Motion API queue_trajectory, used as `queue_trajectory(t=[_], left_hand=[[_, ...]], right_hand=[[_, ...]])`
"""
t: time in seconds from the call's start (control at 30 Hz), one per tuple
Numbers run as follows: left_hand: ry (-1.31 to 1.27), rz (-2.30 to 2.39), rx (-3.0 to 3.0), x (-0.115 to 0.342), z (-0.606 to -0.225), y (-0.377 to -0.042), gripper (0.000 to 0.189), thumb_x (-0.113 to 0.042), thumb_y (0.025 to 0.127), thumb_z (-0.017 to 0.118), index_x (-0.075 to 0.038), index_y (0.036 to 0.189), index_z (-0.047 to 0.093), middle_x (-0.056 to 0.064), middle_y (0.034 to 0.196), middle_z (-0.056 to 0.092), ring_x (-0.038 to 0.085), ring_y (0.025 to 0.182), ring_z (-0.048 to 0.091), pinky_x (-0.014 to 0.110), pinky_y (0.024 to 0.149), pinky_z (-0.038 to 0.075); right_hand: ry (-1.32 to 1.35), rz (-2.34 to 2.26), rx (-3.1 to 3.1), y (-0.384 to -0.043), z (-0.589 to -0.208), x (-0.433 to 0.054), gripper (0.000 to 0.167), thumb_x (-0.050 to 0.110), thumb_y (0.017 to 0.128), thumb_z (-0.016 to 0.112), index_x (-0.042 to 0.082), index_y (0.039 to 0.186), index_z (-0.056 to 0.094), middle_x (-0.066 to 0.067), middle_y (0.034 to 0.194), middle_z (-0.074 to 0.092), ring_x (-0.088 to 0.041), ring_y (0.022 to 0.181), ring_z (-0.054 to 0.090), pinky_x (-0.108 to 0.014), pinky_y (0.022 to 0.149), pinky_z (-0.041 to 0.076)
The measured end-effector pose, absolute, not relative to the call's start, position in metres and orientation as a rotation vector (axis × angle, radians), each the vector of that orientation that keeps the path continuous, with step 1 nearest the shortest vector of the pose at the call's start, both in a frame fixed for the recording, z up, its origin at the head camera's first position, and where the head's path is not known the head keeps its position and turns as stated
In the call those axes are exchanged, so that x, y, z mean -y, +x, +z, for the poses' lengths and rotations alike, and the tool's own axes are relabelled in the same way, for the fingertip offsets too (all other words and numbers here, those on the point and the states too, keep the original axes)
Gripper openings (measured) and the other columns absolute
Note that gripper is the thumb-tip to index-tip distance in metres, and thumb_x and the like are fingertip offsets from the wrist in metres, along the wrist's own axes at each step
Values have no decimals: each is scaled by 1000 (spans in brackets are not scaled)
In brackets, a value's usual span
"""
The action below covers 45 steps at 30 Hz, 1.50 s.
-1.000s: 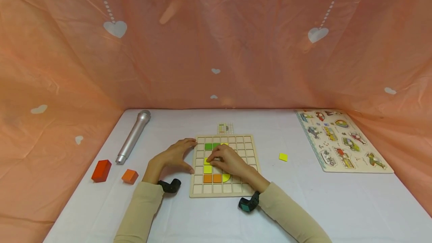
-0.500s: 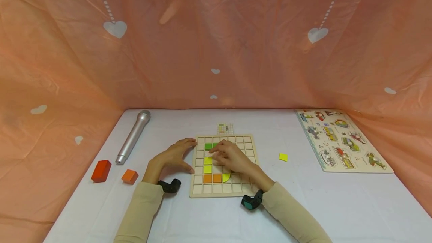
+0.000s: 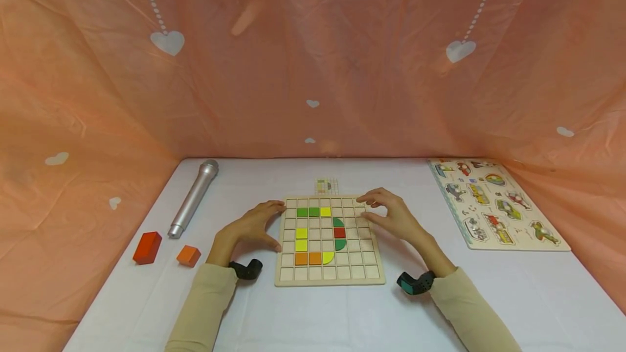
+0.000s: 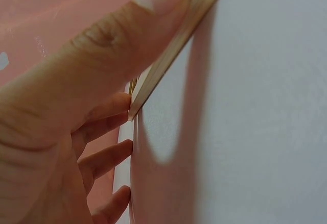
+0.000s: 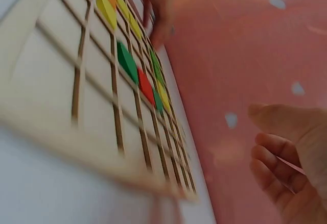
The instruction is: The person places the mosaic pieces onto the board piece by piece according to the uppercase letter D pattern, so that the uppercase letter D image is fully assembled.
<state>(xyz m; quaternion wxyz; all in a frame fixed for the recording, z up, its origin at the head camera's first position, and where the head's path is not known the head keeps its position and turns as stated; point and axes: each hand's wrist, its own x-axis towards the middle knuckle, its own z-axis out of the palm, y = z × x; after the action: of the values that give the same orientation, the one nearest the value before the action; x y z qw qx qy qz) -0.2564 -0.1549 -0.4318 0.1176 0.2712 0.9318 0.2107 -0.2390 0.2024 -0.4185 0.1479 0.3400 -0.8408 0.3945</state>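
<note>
A wooden grid board point(image 3: 330, 273) lies mid-table with coloured tiles in its cells. They include green tiles point(image 3: 308, 212), yellow squares point(image 3: 301, 239), orange tiles point(image 3: 308, 258), a yellow rounded tile point(image 3: 327, 257), and a red square point(image 3: 339, 232) between two green rounded ones point(image 5: 127, 63). My left hand point(image 3: 251, 228) rests against the board's left edge, thumb and fingers spread; the thumb point(image 4: 117, 40) touches the rim in the left wrist view. My right hand point(image 3: 393, 216) hovers over the board's right edge, fingers loosely bent point(image 5: 296, 163), nothing visible between them.
A small pattern card point(image 3: 326, 186) lies behind the board. On the left are a silver microphone point(image 3: 194, 198), a red block point(image 3: 147, 247) and an orange block point(image 3: 188, 256). A picture puzzle board point(image 3: 499, 205) lies at the right. A pink curtain point(image 3: 313, 69) surrounds the table.
My right hand has moved right, away from the tiles, uncovering the red and green ones. The loose yellow tile at the right is out of sight where that hand now is. My left hand stays put.
</note>
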Motion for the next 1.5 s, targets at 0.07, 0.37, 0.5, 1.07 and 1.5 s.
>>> queue_trajectory(t=[0.07,0.37,0.5,1.07,1.5], left_hand=[[804,624,-2724,155,-431,-256,100,-38,60,86,-5,141,38,13,147,33,34,136,26,51,110,24],[859,644,-2725,156,-431,-256,100,-39,59,86,-2,139,39,15,145,35,36,135,28,53,109,24],[862,641,-2723,156,-431,-256,100,-39,59,86,-2,139,39,16,145,35,37,135,28,52,109,24],[840,647,-2721,156,-431,-254,100,-40,60,85,-3,140,38,14,147,34,35,135,27,52,109,24],[841,645,-2723,156,-431,-254,99,-39,60,85,-3,140,39,14,146,34,35,135,27,52,109,24]], right_hand=[[951,1106,2414,-237,-419,-216,32,1,77,74,5,108,66,-7,104,62,-30,88,61,-37,76,54],[848,1031,2471,-230,-419,-265,37,-1,72,77,6,107,66,-4,104,62,-28,87,60,-20,79,50],[861,1030,2499,-226,-421,-280,38,-2,73,75,4,109,64,-7,106,62,-27,89,60,-22,80,51],[596,952,2899,-221,-438,-311,40,16,74,79,6,110,65,-6,105,64,-16,93,56,-27,78,48],[654,1003,2843,-226,-444,-302,28,7,77,75,7,104,67,-1,98,65,-11,86,57,-25,76,49]])
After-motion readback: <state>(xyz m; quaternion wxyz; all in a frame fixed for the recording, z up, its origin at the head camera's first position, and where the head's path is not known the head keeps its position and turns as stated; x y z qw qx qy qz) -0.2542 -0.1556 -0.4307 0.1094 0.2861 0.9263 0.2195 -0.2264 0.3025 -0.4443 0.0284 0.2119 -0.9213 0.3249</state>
